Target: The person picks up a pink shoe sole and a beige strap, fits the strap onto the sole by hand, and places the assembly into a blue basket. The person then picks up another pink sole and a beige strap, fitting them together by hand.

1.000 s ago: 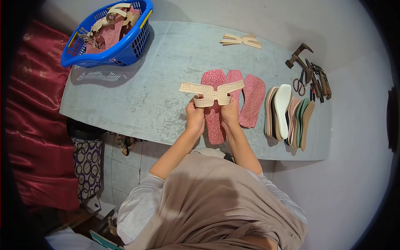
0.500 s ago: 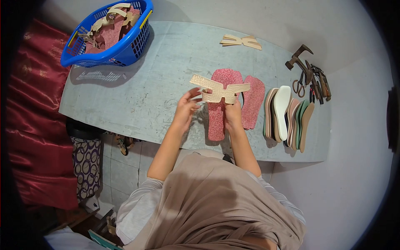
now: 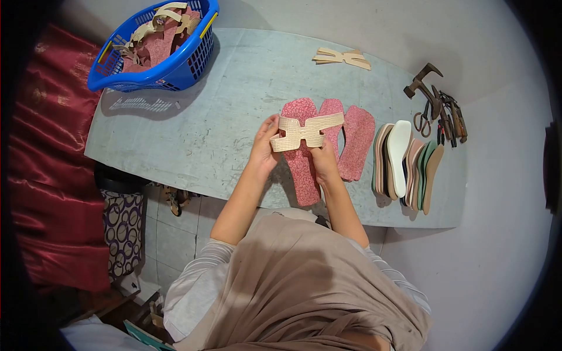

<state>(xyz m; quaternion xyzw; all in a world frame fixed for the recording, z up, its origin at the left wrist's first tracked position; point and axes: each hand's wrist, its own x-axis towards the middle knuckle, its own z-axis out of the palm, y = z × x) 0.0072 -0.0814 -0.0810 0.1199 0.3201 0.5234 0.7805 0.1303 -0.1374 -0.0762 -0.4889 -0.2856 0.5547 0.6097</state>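
Observation:
A pink patterned sole (image 3: 305, 175) is held up over the table, with a cream textured strap (image 3: 302, 133) lying across its upper part. My left hand (image 3: 266, 146) grips the strap's left end against the sole's left side. On the right side, my right hand (image 3: 324, 161) is closed on the sole and the strap's lower right part; the fingers beneath are hidden. Behind my right hand lie more pink pieces (image 3: 357, 140) on the table.
A blue basket (image 3: 146, 76) with pink and cream scraps stands at the back left of the table (image 3: 205, 134). Cream strap pieces (image 3: 342, 58) lie at the back. Several insoles (image 3: 400, 158) line the right, with a hammer (image 3: 422, 82), scissors (image 3: 422, 121) and other tools behind.
My left hand has closed on the strap's left end. The strap now wraps more closely over the sole, and both have shifted slightly left, uncovering another pink piece.

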